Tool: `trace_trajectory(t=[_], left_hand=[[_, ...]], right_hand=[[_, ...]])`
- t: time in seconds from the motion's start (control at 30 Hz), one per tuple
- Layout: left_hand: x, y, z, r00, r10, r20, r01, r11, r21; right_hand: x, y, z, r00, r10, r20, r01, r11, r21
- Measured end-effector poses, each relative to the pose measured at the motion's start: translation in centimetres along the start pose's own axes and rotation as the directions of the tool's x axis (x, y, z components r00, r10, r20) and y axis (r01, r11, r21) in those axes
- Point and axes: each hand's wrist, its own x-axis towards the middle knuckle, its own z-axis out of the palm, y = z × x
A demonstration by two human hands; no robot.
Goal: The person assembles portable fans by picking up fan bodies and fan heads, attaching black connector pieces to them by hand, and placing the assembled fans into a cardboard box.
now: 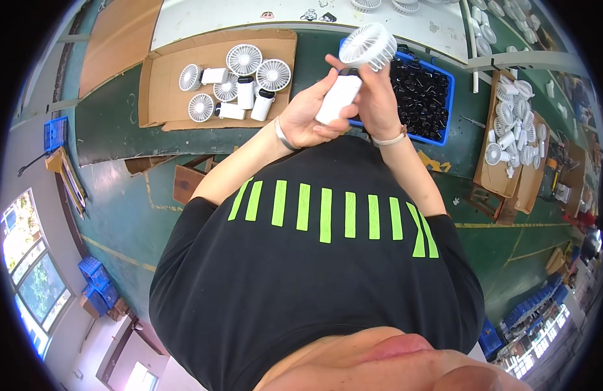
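A white handheld fan is in both my hands above the front of the green table. Its round caged head tilts up and away, and a dark band shows at its neck. My left hand is closed around the lower handle from the left. My right hand grips the fan from the right, just below the cage; some of its fingers are hidden behind the handle. Behind my right hand lies a blue tray full of small black parts.
Left of my hands, a shallow cardboard box holds several white fans. Another cardboard box with more fans stands at the right. A thin screwdriver-like tool and yellow scraps lie near the blue tray. A white board spans the back.
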Motion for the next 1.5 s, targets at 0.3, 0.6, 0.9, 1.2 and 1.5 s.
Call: trace_trajectory(t=[0.3, 0.6, 0.9, 1.2, 1.5], left_hand=[[0.9, 1.5, -2.4, 0.986, 0.11, -0.125, -0.089, 0.983, 0.161], [-6.2, 9.7, -14.6, -0.14, 0.987, 0.073, 0.757, 0.06, 0.651], [-0.9, 19.9, -14.1, -0.041, 0.905, 0.423, 0.832, -0.204, 0.516], [20.3, 42.1, -14.4, -0.253, 0.874, -0.414, 0.352, 0.482, 0.803], [18.5, 44.0, -16.3, -0.063, 0.827, -0.558, 0.386, 0.536, 0.751]], right_hand=[[2.9, -0.3, -3.1, 0.993, 0.006, -0.122, -0.024, 0.989, -0.148], [5.3, 3.7, -13.4, 0.948, 0.209, -0.241, -0.256, 0.051, -0.965], [8.4, 1.0, -18.5, 0.89, -0.005, -0.456, -0.435, -0.307, -0.846], [7.6, 0.3, -19.1, 0.826, -0.243, -0.508, -0.539, -0.083, -0.838], [7.3, 1.6, -20.1, 0.863, -0.21, -0.46, -0.475, -0.028, -0.879]])
